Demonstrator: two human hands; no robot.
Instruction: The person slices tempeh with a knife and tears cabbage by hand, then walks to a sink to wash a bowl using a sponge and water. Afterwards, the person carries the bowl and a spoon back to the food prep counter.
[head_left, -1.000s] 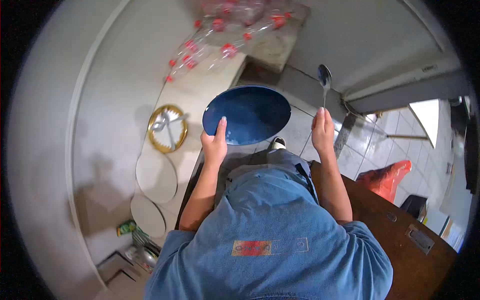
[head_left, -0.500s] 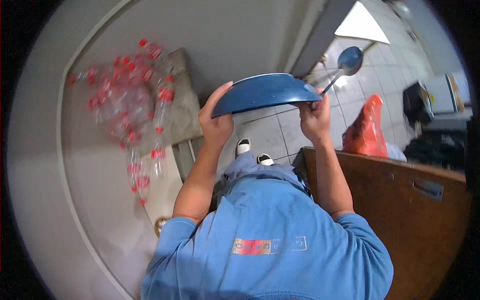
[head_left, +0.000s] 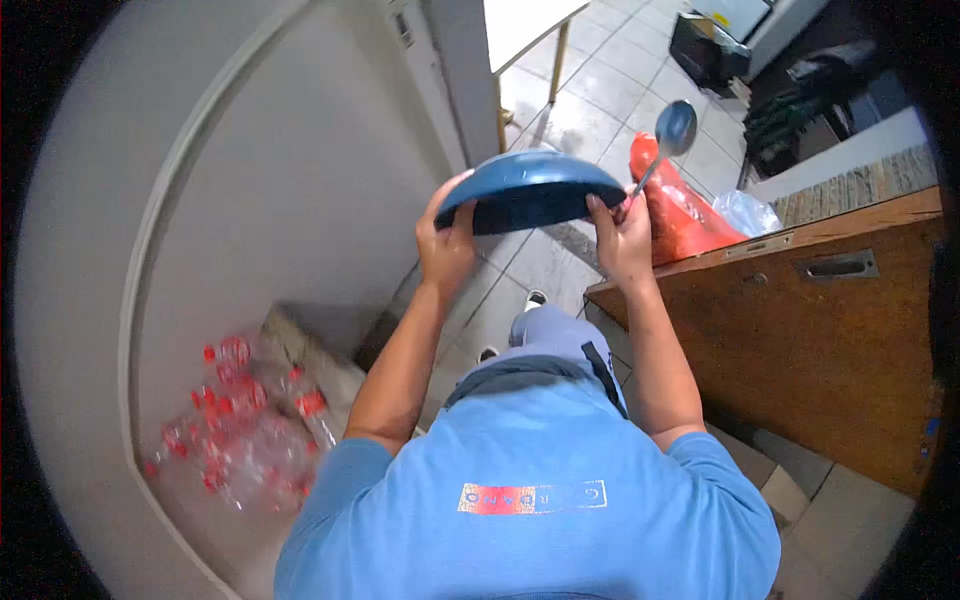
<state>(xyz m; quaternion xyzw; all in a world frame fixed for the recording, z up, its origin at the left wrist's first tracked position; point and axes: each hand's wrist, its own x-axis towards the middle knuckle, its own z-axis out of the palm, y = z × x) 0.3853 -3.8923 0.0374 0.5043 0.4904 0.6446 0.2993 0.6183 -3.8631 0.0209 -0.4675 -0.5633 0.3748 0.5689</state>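
Observation:
A blue bowl is held up in front of me, tilted so that its outer side and part of its dark inside show. My left hand grips its left edge, with the thumb beneath and fingers along the rim. At the right edge my right hand pinches the rim and also holds a metal spoon. The spoon's handle runs up and right from my fingers, with its oval end at the top.
Several clear plastic bottles with red caps lie at the lower left. A brown wooden door stands on the right, beside a red plastic bag. At the top is a white table; a black bin is farther right.
At first the bowl was in my left hand only and the spoon apart in my right; now both hands hold the bowl. The view has turned right, and the plates on the left are out of sight.

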